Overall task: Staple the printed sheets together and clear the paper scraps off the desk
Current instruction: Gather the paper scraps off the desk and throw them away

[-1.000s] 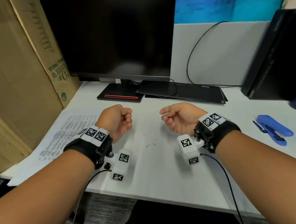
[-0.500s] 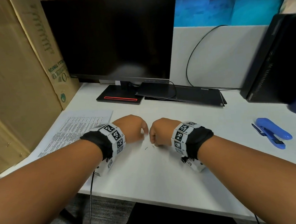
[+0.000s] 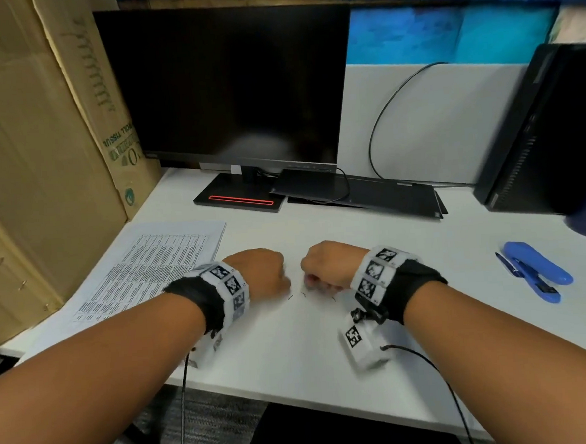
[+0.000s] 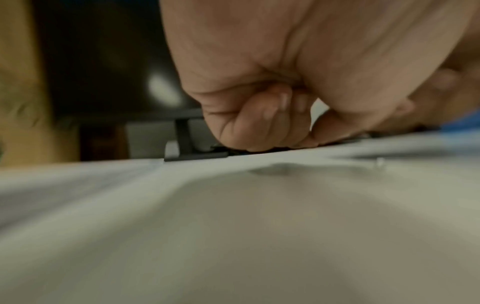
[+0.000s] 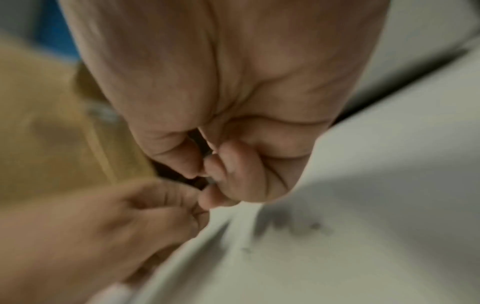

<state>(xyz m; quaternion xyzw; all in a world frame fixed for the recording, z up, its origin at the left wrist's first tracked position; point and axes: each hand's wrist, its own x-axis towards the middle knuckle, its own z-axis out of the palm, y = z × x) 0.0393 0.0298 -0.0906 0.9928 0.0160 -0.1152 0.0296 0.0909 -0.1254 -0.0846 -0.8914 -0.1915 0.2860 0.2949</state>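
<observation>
The printed sheets (image 3: pixel 157 264) lie flat at the desk's left, beside my left forearm. A blue stapler (image 3: pixel 538 270) rests at the far right, well away from both hands. My left hand (image 3: pixel 260 272) and right hand (image 3: pixel 328 264) sit side by side at mid-desk, both curled into fists with knuckles up. Tiny dark scraps (image 3: pixel 303 294) lie on the white desk (image 3: pixel 292 352) just in front of the gap between them. The left wrist view shows the left fingers (image 4: pixel 259 123) tucked under, tips on the desk. In the right wrist view the right fingers (image 5: pixel 233 174) are curled too, with nothing visible inside.
A dark monitor (image 3: pixel 228 81) stands at the back, with a flat black device (image 3: pixel 368 191) and a cable beside its base. A cardboard box (image 3: pixel 39 134) walls the left side. A black computer tower (image 3: pixel 546 130) stands at the back right.
Both fists have turned from palm-up to knuckles-up and dropped to the desk, closer together, over the scraps. The view has tilted slightly.
</observation>
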